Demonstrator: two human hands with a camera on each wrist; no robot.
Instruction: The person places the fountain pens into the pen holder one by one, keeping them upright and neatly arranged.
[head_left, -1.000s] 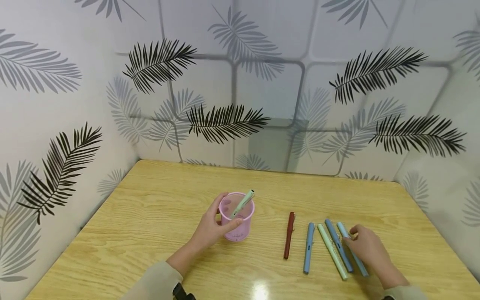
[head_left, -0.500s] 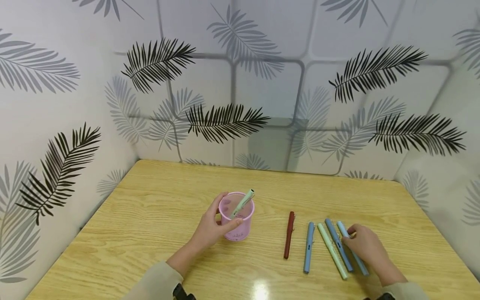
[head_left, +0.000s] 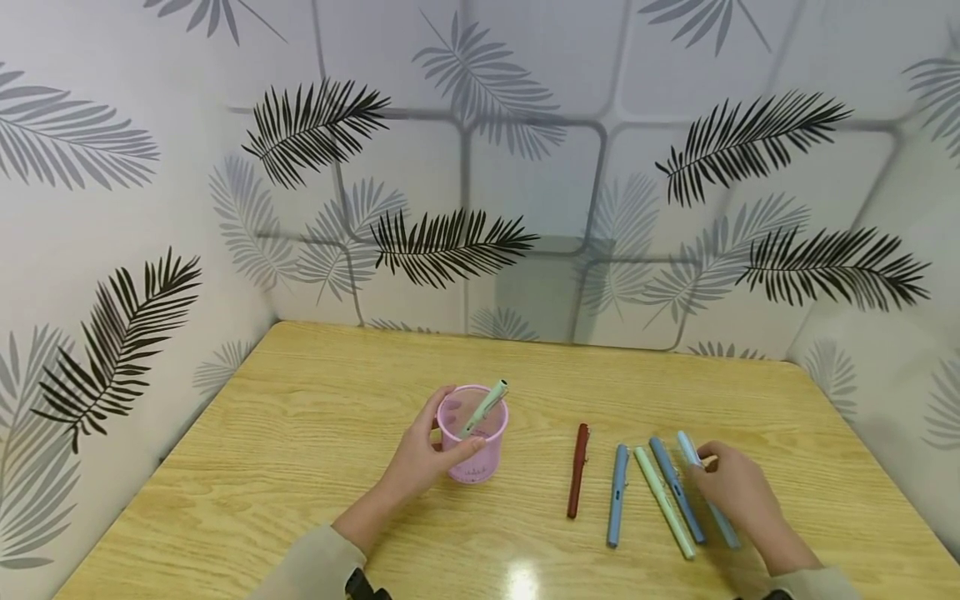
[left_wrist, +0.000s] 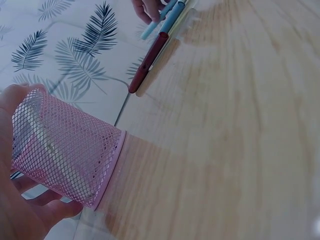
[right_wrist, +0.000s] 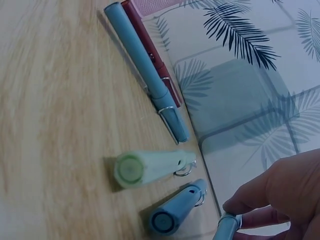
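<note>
The right hand, lower right of the frame, pinches the light blue pen between thumb and fingers; the left hand, lower centre, holds the pink mesh cup with fingers and thumb around its side; bare wood stretches from the cup to the dark red pen, and more lies between the right hand and the table's slanting right edge; the cup stands upright, with a mint pen leaning in it, its end above the rim; right of the red pen lie a blue pen, a pale green pen and a darker blue pen, these last two close together; the wood-grain table meets a leaf-patterned wall across mid-frame.
</note>
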